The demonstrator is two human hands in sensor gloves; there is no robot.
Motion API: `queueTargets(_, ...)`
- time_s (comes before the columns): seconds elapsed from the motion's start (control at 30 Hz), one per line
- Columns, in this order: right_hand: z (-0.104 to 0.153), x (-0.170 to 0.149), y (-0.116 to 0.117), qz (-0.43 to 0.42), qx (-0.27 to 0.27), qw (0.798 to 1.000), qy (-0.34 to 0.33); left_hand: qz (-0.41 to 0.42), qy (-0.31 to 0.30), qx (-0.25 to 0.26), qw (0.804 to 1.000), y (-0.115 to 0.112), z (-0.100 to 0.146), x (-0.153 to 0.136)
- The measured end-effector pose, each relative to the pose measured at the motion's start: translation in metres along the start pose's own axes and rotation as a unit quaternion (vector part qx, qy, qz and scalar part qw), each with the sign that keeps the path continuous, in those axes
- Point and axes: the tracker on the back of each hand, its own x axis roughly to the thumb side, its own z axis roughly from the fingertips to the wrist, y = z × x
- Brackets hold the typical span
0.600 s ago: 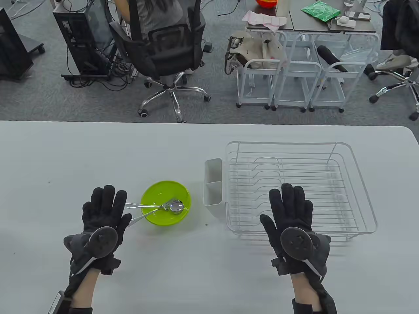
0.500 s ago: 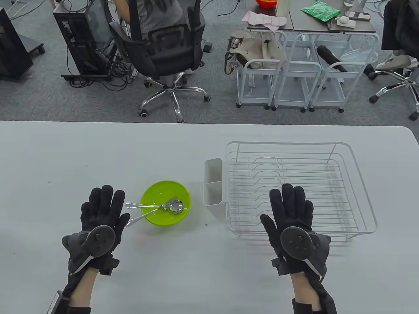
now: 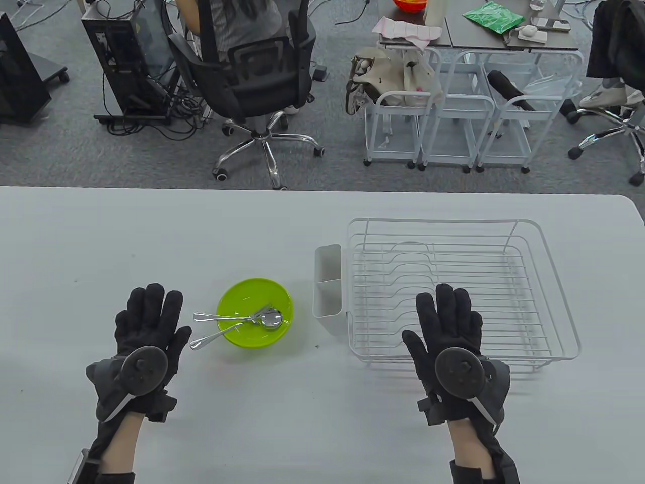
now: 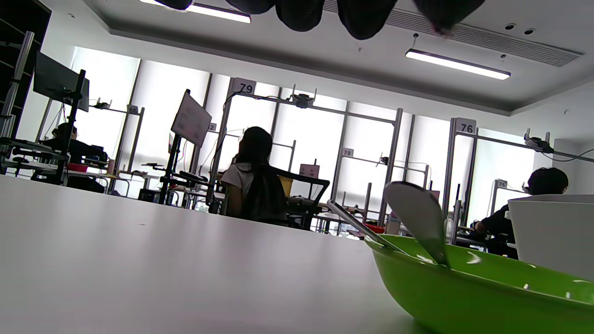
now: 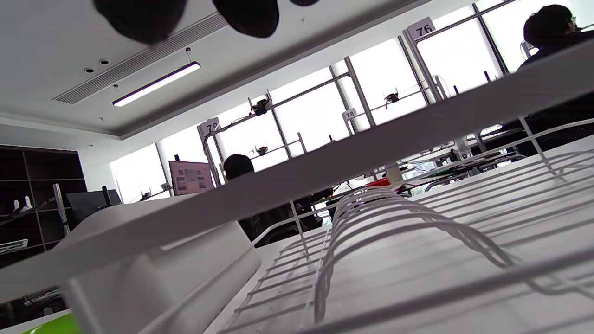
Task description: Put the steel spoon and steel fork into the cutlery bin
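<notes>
The steel spoon (image 3: 271, 317) and steel fork (image 3: 211, 337) lie crossed in a green bowl (image 3: 252, 297), with their handles sticking out over its left rim. My left hand (image 3: 146, 327) lies flat and open, just left of the handle ends, not touching them. My right hand (image 3: 446, 327) lies flat and open over the front left of the wire dish rack (image 3: 549, 282). The white cutlery bin (image 3: 327, 282) hangs on the rack's left side, with two compartments. In the left wrist view a handle end (image 4: 413, 213) rises over the bowl (image 4: 464, 292), and the bin (image 4: 552, 232) stands behind.
The rack's wires (image 5: 417, 222) and the bin (image 5: 153, 273) fill the right wrist view. Beyond the table's far edge are an office chair (image 3: 252, 75) and white carts (image 3: 443, 111).
My left hand has slid left and a little back, off the fork handle's end, which now shows in full. My right hand has not moved.
</notes>
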Motion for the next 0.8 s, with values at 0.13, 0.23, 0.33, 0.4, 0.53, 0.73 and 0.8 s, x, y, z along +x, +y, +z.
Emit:
queueTargets(0.13, 0.000, -0.002, -0.001, -0.001, 0.000, 1.000, 0.004, 0.001, -0.001, -0.001, 1.000, 0.000, 0.000, 0.000)
queueTargets(0.23, -0.001, -0.003, -0.001, -0.005, 0.003, 1.000, 0.007, 0.000, -0.001, -0.002, 1.000, 0.000, 0.000, 0.000)
queueTargets(0.33, 0.000, -0.003, -0.003, -0.012, 0.001, 1.000, 0.009, 0.006, -0.001, -0.008, 1.000, 0.000, 0.000, 0.000)
queueTargets(0.4, -0.001, -0.004, -0.005, -0.016, -0.003, 1.000, 0.010, 0.013, 0.000, -0.019, 1.000, 0.001, -0.001, 0.000)
queueTargets(0.53, -0.001, -0.010, -0.006, -0.026, -0.002, 0.999, 0.020, 0.015, 0.016, -0.023, 0.999, 0.007, -0.007, -0.007)
queueTargets(0.73, -0.002, -0.017, -0.006, -0.041, 0.000, 0.999, 0.034, 0.056, 0.036, -0.055, 0.996, 0.021, -0.030, -0.013)
queueTargets(0.8, -0.003, -0.018, -0.006, -0.044, 0.002, 0.998, 0.035, 0.051, 0.033, -0.073, 0.995, 0.023, -0.040, -0.009)
